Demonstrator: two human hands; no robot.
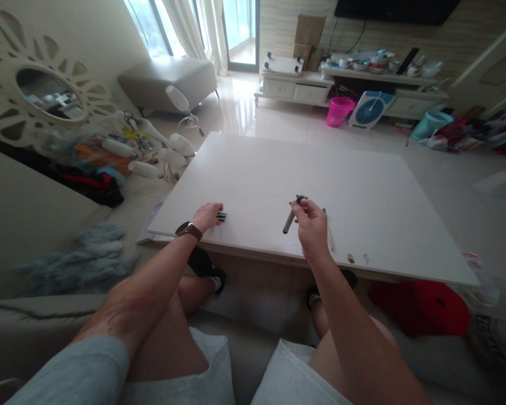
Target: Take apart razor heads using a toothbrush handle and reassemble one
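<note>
My left hand [207,216], with a watch on its wrist, is at the near left part of the white tabletop [253,169]. Its fingers close around a small black-and-silver striped block [221,216], partly hidden by them. Above the table's near middle, my right hand [312,225] pinches a short grey stick-like tool with a black head [288,223]. The tool slants, head up; its exact kind is unclear. Just right of this hand lies a thin pale rod [330,239]. Nearer the front edge are a small yellow-and-black piece [351,258] and a small clear piece [366,259].
A lamp with several white shades [181,144] stands by the table's left corner. A red object [430,309] sits beneath the right front edge. Beyond the table are a pink basket [339,111], a blue fan [370,109] and a long cabinet [280,88]. A padded bench [168,81] is at the window.
</note>
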